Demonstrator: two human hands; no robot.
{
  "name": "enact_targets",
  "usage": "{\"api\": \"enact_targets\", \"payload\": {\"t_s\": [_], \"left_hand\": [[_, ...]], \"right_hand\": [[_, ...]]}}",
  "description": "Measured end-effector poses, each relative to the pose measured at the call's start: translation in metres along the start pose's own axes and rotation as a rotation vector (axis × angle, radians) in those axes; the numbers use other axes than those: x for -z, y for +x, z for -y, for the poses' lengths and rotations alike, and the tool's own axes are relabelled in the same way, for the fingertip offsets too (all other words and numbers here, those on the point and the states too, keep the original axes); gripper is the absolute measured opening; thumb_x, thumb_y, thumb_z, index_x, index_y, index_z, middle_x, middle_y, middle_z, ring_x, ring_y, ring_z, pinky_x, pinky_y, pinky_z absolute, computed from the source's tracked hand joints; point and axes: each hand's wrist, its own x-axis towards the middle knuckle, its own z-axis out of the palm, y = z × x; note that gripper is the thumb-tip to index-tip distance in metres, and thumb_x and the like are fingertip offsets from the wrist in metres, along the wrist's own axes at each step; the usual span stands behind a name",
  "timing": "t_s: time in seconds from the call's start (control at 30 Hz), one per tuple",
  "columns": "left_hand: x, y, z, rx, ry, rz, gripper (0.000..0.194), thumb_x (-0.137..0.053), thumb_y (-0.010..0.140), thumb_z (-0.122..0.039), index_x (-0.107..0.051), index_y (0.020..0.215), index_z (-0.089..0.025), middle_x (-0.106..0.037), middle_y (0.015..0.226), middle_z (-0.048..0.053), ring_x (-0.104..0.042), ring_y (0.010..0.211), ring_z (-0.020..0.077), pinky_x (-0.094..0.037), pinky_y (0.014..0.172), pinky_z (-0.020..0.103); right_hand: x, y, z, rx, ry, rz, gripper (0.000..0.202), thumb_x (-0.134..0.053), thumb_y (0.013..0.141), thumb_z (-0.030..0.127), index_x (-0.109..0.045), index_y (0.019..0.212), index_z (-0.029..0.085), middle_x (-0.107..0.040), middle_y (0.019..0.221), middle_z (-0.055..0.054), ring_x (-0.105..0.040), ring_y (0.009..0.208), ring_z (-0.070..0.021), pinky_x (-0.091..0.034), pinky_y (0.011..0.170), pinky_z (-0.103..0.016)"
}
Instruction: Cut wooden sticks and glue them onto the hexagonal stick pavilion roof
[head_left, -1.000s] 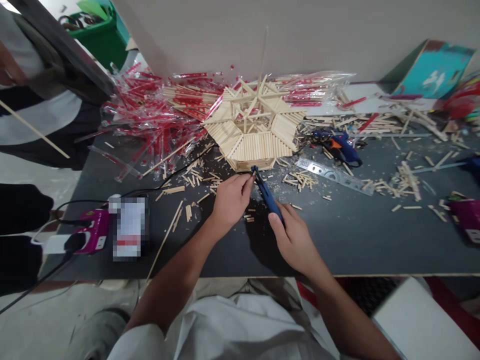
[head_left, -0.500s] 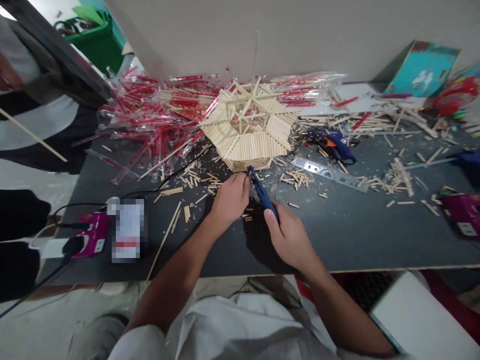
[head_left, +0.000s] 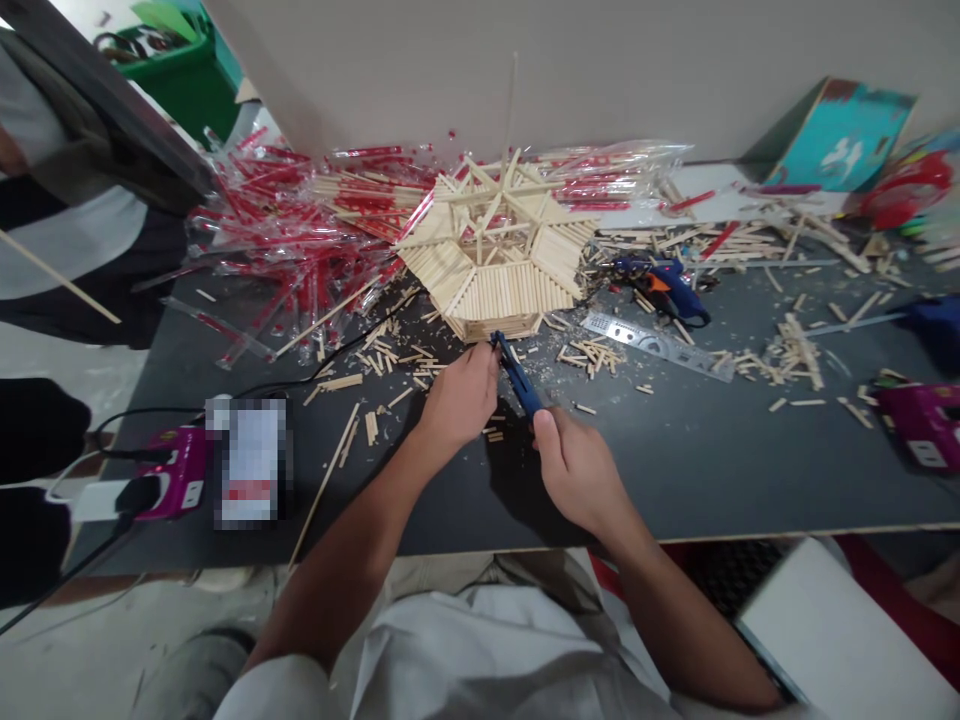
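Note:
My right hand (head_left: 574,460) is closed around the handles of a dark blue hand tool (head_left: 519,378) that looks like pliers or cutters. Its jaws point away from me, just in front of the wooden stick model (head_left: 517,290). My left hand (head_left: 461,395) is closed in a pinch beside those jaws; what lies between its fingertips is too small to make out. The model has slanting panels of pale sticks laid side by side around an open frame on top. Short cut stick pieces (head_left: 592,355) lie to its right.
A metal ruler (head_left: 660,345) and a blue glue gun (head_left: 667,288) lie to the right. Red-marked plastic wrappers (head_left: 300,240) heap up at the left. A phone (head_left: 251,460) and a purple power strip (head_left: 176,470) with cords sit at the left edge. Another person (head_left: 82,220) stands there.
The fingers of my right hand have closed a little further over the tool's handles. My left hand stays beside the jaws, and the whole view has shifted slightly.

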Motion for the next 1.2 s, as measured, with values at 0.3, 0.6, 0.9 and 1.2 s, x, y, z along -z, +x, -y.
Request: {"api": "enact_targets", "payload": {"t_s": [0.3,0.6,0.9,1.2], "left_hand": [[-0.004,0.001,0.001,-0.003,0.028,0.000,0.033,-0.026,0.109,-0.028,-0.057,0.105,-0.015,-0.069,0.094,0.012,-0.068,0.083,0.0240,-0.052,0.076,0.037],[-0.006,0.001,-0.001,-0.004,0.032,-0.012,0.029,-0.029,0.109,-0.026,-0.056,0.104,-0.016,-0.068,0.092,0.011,-0.067,0.083,0.0227,-0.052,0.076,0.035],[-0.009,0.001,0.000,0.011,0.036,-0.016,0.031,-0.027,0.109,-0.028,-0.055,0.105,-0.016,-0.069,0.094,0.012,-0.068,0.085,0.0237,-0.053,0.077,0.036],[-0.011,0.003,-0.001,0.032,0.049,-0.004,0.030,-0.027,0.109,-0.027,-0.054,0.105,-0.016,-0.069,0.095,0.012,-0.068,0.086,0.0239,-0.054,0.077,0.036]], "right_hand": [[0.000,0.000,-0.005,0.008,0.024,0.009,0.053,-0.018,0.108,0.050,-0.056,0.086,0.021,-0.070,0.083,-0.009,-0.064,0.078,-0.0217,-0.035,0.070,-0.031],[-0.001,0.000,-0.007,0.014,-0.010,0.005,0.053,-0.016,0.108,0.051,-0.054,0.086,0.021,-0.069,0.083,-0.009,-0.063,0.077,-0.0221,-0.034,0.070,-0.032],[-0.003,0.001,-0.006,-0.002,-0.074,0.017,0.053,-0.016,0.108,0.049,-0.056,0.089,0.020,-0.071,0.085,-0.010,-0.064,0.077,-0.0226,-0.031,0.069,-0.032],[-0.002,0.001,-0.002,-0.022,-0.142,0.028,0.052,-0.018,0.109,0.046,-0.059,0.090,0.019,-0.072,0.085,-0.011,-0.064,0.076,-0.0223,-0.029,0.066,-0.032]]}}
